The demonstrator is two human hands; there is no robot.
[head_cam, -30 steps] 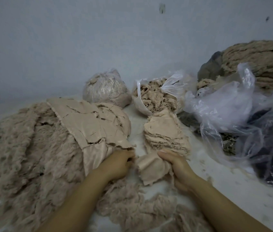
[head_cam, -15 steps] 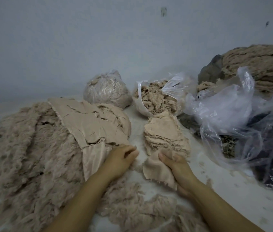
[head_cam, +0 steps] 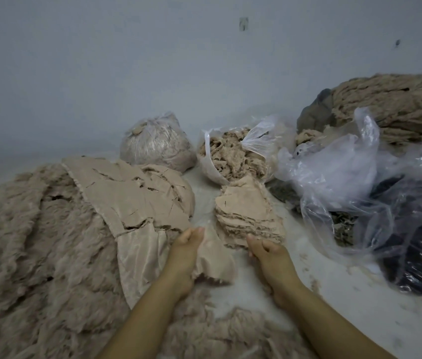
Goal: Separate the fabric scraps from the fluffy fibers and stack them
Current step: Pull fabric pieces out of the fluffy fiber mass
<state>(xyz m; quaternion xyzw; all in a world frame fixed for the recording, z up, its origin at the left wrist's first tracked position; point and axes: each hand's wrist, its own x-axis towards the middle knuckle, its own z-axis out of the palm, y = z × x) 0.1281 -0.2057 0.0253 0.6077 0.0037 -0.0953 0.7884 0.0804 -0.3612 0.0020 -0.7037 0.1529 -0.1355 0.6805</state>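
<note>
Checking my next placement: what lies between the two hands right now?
In the head view, a loose beige fabric scrap hangs between the left hand and right hand, against the left hand; bare white tabletop separates it from the right.

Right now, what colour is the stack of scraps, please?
Pale beige-pink, in the head view: stack of scraps.

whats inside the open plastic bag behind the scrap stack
The open plastic bag is filled with loose beige fluffy fibers, heaped up to its mouth. What lies lower down in the bag is hidden by the fibers and by the stack of fabric scraps in front.
</note>
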